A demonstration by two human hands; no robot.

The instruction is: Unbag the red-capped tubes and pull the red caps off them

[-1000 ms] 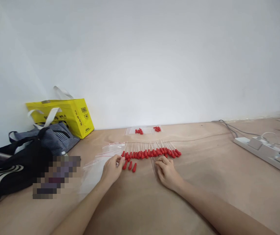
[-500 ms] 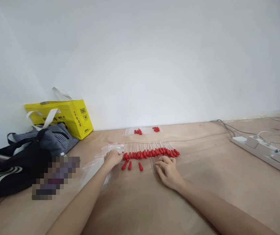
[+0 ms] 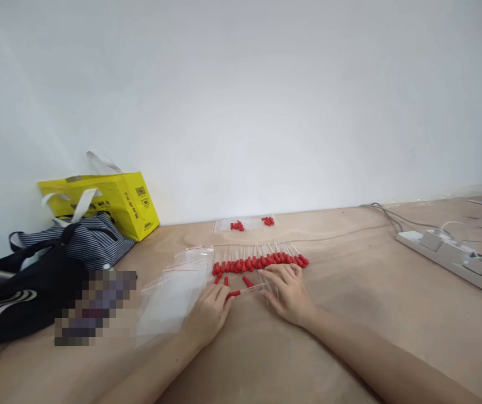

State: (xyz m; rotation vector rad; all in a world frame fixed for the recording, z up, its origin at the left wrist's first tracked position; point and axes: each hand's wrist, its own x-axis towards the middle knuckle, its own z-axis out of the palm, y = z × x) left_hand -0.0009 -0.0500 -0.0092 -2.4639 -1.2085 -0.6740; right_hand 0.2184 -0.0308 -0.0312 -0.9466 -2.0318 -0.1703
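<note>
Reaching over worktop (image 3: pixel 350 336), pinching dropper (image 3: pixel 241 292) by red cap with left hand (image 3: pixel 211 311), touching tube end with curled right hand (image 3: pixel 290 290), grip unclear.

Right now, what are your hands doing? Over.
Left hand fingertips on the red bulb of one thin clear dropper. Right hand flat at its stem. Row of red-bulbed droppers just beyond, clear plastic bags left. Nothing blocking.

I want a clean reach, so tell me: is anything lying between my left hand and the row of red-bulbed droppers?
Yes. A few loose red bulbs lie on the table between the left hand and the row of droppers. The left hand itself pinches one dropper, lying crosswise toward the right hand.
</note>
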